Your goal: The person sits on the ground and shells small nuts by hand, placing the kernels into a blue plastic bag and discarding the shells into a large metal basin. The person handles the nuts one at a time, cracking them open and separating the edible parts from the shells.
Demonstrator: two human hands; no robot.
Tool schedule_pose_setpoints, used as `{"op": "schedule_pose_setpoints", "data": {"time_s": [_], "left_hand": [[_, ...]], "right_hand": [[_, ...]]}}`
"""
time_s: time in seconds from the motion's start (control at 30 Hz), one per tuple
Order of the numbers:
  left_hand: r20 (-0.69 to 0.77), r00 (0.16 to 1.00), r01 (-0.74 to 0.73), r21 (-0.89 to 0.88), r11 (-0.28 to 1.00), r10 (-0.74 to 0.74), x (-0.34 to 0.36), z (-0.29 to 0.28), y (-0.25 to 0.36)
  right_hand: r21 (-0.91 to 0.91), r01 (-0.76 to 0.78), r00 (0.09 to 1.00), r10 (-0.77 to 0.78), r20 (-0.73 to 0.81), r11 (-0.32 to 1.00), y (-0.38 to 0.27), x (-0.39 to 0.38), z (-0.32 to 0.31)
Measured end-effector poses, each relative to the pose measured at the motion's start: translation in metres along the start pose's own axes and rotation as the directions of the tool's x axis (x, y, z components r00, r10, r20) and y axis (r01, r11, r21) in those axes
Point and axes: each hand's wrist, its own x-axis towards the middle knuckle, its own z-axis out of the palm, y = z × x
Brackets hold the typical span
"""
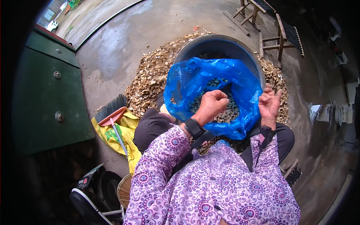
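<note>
My left hand (213,102) is over the mouth of a blue plastic bag (243,93), its fingertips pinched; whatever they may hold is too small to make out. The bag sits in a large metal basin (185,52) and contains many small nuts or kernels (225,114). Beside the bag's right edge and the basin rim, my right hand (270,102) is raised with its fingers loosely curled and apart, holding nothing visible.
Shell piles (144,80) surround the basin. Left are a green metal cabinet (48,97), a broom (112,114) on a yellow sack (132,123), and a woven round item (123,191). Wooden folding stools (281,47) stand at upper right. My bent legs (150,131) flank the basin.
</note>
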Motion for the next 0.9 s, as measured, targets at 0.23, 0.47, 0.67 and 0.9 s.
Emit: {"op": "schedule_pose_setpoints", "data": {"time_s": [0.23,0.47,0.67,0.9], "left_hand": [[-0.013,0.999,0.043,0.002,0.999,-0.043,-0.002,-0.005,0.004],[-0.038,0.999,0.032,0.035,0.999,-0.031,-0.004,-0.013,0.006],[-0.037,0.999,0.038,0.028,0.999,-0.037,-0.005,-0.015,0.005],[-0.042,0.999,0.031,0.019,0.999,-0.030,-0.005,-0.017,0.004]], "right_hand": [[-0.940,0.070,0.992,0.122,0.030,-0.335,0.062,-0.005,-0.063],[-0.625,0.144,0.981,0.194,-0.011,-0.767,0.071,-0.013,-0.086],[-0.589,0.157,0.983,0.182,0.017,-0.793,0.071,-0.015,-0.097],[-0.570,0.058,0.996,0.083,-0.018,-0.820,0.067,-0.009,-0.099]]}}
